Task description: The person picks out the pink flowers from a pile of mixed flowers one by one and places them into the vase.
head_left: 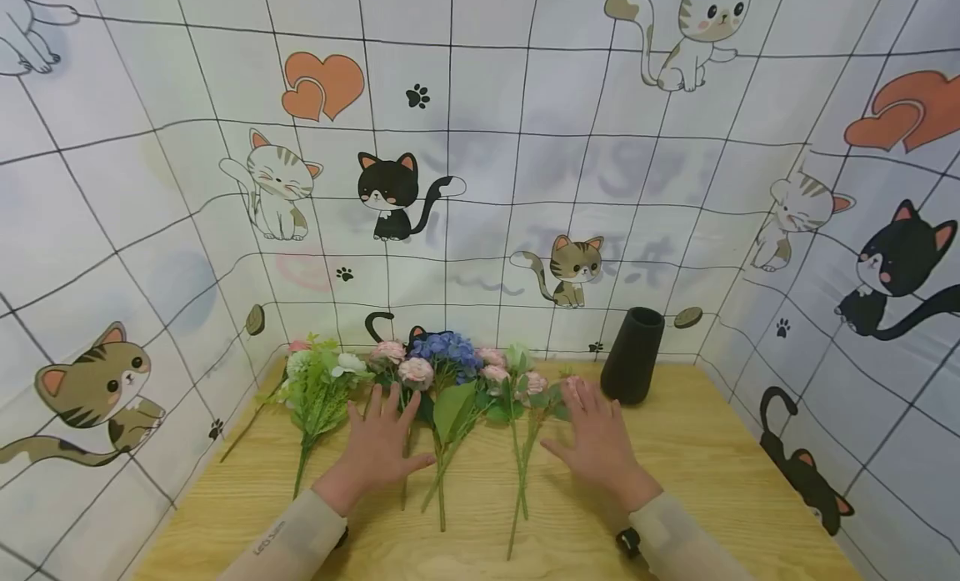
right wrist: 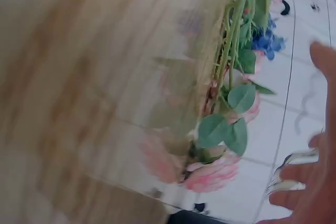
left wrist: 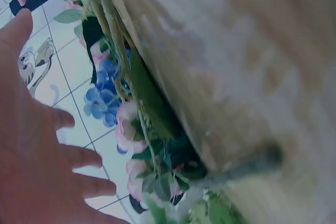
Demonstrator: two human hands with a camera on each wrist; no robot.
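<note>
Flower stem (left wrist: 239,170) blurry in left wrist view

On my remote feed I see pale pink roses (head_left: 416,373), a blue hydrangea (head_left: 447,352), white blooms (head_left: 348,365), and leaves (head_left: 453,412) and stems (head_left: 442,508) in light to deep green. The vase (head_left: 633,358) is plain black. The surface (head_left: 705,464) is yellow-tan with streaked wood grain. I see a white backdrop (head_left: 480,172) patterned with a black grid, orange hearts (head_left: 337,85), black paw prints (head_left: 417,98), and cartoon cats (head_left: 387,181) in black, white and striped brown. The sleeves (head_left: 296,535) are pale beige.
</note>
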